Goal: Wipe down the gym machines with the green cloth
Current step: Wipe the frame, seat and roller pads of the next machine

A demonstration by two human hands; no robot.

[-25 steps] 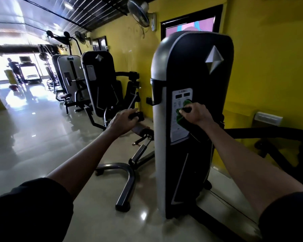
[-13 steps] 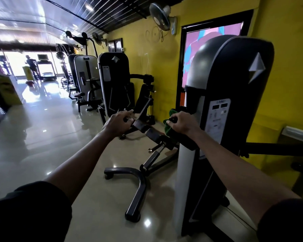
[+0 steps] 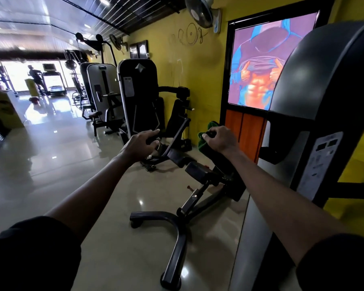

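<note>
Fingers (image 3: pixel 211 135) of the right hand (image 3: pixel 221 140) curl round the green cloth (image 3: pixel 202 142), just above the machine's black pad (image 3: pixel 200 171). The left hand's (image 3: pixel 140 143) are spread, perhaps touching a lever (image 3: pixel 178 133). Between wipes, it seems; next, the cloth must be pressed onto the pad.

Left hand (image 3: pixel 140 143) loose, right hand (image 3: pixel 220 139) fisted.

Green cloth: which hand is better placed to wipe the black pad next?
Probably right. The right hand grips the green cloth just above the black pad; the left hand, fingers relaxed, carries no cloth.
</note>
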